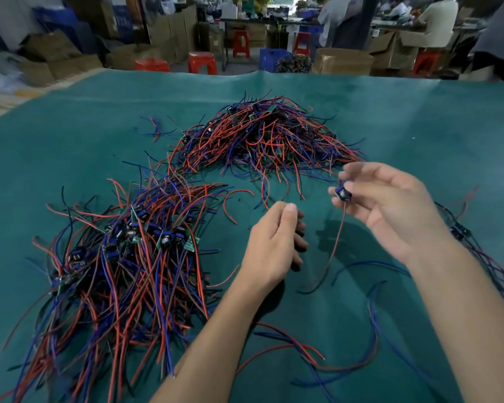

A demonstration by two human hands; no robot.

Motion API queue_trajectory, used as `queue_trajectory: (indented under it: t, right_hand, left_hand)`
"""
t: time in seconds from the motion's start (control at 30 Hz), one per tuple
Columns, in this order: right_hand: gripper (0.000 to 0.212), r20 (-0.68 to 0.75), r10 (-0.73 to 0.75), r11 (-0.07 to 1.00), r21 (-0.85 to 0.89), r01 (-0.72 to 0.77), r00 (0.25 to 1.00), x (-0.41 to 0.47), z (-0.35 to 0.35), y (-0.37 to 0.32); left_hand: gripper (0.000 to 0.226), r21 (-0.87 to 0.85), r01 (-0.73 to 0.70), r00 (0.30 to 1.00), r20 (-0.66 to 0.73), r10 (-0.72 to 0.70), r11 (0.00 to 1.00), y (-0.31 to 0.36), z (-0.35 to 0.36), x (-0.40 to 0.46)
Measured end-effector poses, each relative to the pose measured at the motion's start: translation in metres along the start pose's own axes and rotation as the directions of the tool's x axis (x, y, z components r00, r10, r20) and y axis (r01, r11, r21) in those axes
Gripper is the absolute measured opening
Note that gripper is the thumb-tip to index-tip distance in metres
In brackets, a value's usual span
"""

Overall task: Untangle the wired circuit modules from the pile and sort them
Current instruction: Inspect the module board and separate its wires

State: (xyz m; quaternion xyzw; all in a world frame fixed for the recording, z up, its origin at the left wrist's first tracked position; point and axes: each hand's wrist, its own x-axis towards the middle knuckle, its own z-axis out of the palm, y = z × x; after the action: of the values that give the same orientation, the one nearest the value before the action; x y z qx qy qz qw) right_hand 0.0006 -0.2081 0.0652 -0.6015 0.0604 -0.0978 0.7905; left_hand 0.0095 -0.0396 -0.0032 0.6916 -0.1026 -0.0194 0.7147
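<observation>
A tangled pile (262,135) of small circuit modules with red, blue and black wires lies at the far middle of the green cloth. A second heap (128,257), its modules lined up and wires trailing toward me, lies at the left. My right hand (390,207) is raised over the cloth and pinches one blue module (343,194) between thumb and fingertips; its red and blue wires hang down to the cloth. My left hand (277,242) hovers beside it with fingers curled; something dark shows under the fingers, too hidden to name.
The green cloth (70,146) covers the whole table. Another wired module (460,231) lies at the right edge behind my right forearm. Loose red and blue wires (303,344) lie near me. Beyond the table stand red stools, cardboard boxes and people at benches.
</observation>
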Motion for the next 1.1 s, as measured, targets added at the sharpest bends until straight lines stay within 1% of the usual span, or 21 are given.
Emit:
queue_trajectory:
  t: [0.03, 0.1, 0.17, 0.27, 0.33, 0.4, 0.47, 0.53, 0.6, 0.7, 0.77, 0.83, 0.87, 0.9, 0.93, 1.0, 1.07, 1.1]
  right_hand:
    - [0.023, 0.039, 0.022, 0.997, 0.078, -0.025, 0.999, -0.008, 0.001, 0.002]
    - [0.029, 0.082, 0.045, 0.982, 0.179, -0.059, 0.996, -0.019, 0.005, 0.011]
    - [0.025, 0.064, 0.043, 0.981, 0.187, -0.055, 0.997, -0.024, 0.013, 0.023]
    - [0.024, -0.017, -0.032, 0.999, 0.014, 0.032, 0.999, -0.028, 0.023, 0.041]
    - [0.028, -0.011, -0.061, 0.998, -0.017, 0.061, 0.998, -0.029, 0.026, 0.047]
    - [0.036, -0.009, -0.104, 0.993, -0.052, 0.103, 0.995, -0.027, 0.024, 0.048]
    - [0.038, -0.010, -0.157, 0.979, -0.134, 0.155, 0.988, -0.024, 0.021, 0.049]
    - [0.037, -0.006, -0.180, 0.958, -0.228, 0.174, 0.984, -0.024, 0.020, 0.051]
    - [0.030, -0.040, -0.206, 0.908, -0.381, 0.175, 0.978, -0.023, 0.020, 0.054]
    - [0.015, -0.072, -0.252, 0.792, -0.588, 0.163, 0.965, -0.024, 0.017, 0.054]
    - [0.013, -0.025, -0.273, 0.700, -0.691, 0.180, 0.962, -0.025, 0.016, 0.051]
    - [0.019, 0.049, -0.277, 0.577, -0.790, 0.207, 0.960, -0.027, 0.014, 0.047]
    - [0.021, 0.089, -0.256, 0.535, -0.816, 0.218, 0.963, -0.027, 0.014, 0.044]
    - [0.021, 0.130, -0.208, 0.531, -0.817, 0.224, 0.969, -0.028, 0.013, 0.041]
    - [0.018, 0.172, -0.131, 0.570, -0.793, 0.216, 0.976, -0.029, 0.012, 0.037]
    - [0.011, 0.262, 0.072, 0.700, -0.701, 0.138, 0.962, -0.033, 0.010, 0.030]
    - [0.013, 0.353, 0.229, 0.772, -0.634, 0.052, 0.907, -0.035, 0.008, 0.026]
    - [0.015, 0.380, 0.261, 0.788, -0.615, 0.031, 0.887, -0.036, 0.008, 0.026]
  left_hand:
    - [0.034, -0.006, 0.006, 1.000, 0.011, -0.006, 1.000, 0.001, 0.000, 0.000]
    - [0.034, 0.017, 0.006, 0.998, 0.067, -0.007, 1.000, 0.001, 0.000, -0.001]
    - [0.035, 0.077, -0.009, 0.991, 0.134, -0.002, 0.997, 0.002, 0.000, -0.003]
    - [0.037, 0.086, -0.025, 0.986, 0.167, 0.010, 0.996, 0.004, -0.002, -0.004]
    - [0.030, 0.066, -0.032, 0.984, 0.177, 0.020, 0.997, 0.005, -0.003, -0.003]
    - [0.019, 0.007, -0.016, 0.982, 0.190, 0.014, 1.000, 0.007, -0.004, -0.003]
    - [0.014, -0.062, 0.014, 0.983, 0.183, -0.003, 0.998, 0.007, -0.005, -0.003]
    - [0.012, -0.082, 0.024, 0.989, 0.148, -0.011, 0.996, 0.006, -0.005, -0.003]
    - [0.007, -0.072, 0.020, 0.993, 0.113, -0.012, 0.997, 0.004, -0.003, -0.003]
    - [0.004, -0.055, -0.008, 0.999, 0.046, 0.010, 0.998, 0.004, -0.002, -0.002]
    - [0.007, -0.031, -0.031, 0.999, -0.005, 0.031, 0.999, 0.003, -0.003, -0.001]
    - [0.010, -0.041, -0.028, 0.999, -0.038, 0.026, 0.999, 0.003, -0.004, 0.000]
    - [0.013, -0.050, -0.023, 0.998, -0.052, 0.020, 0.999, 0.002, -0.004, 0.000]
    - [0.016, -0.053, -0.019, 0.998, -0.068, 0.016, 0.998, 0.002, -0.004, 0.001]
    - [0.017, -0.050, -0.019, 0.996, -0.087, 0.015, 0.999, 0.002, -0.004, 0.001]
    - [0.017, -0.054, -0.019, 0.993, -0.120, 0.013, 0.998, 0.003, -0.005, 0.002]
    - [0.016, -0.080, -0.006, 0.992, -0.128, -0.004, 0.997, 0.004, -0.006, 0.003]
    - [0.016, -0.086, -0.001, 0.993, -0.120, -0.009, 0.996, 0.004, -0.006, 0.002]
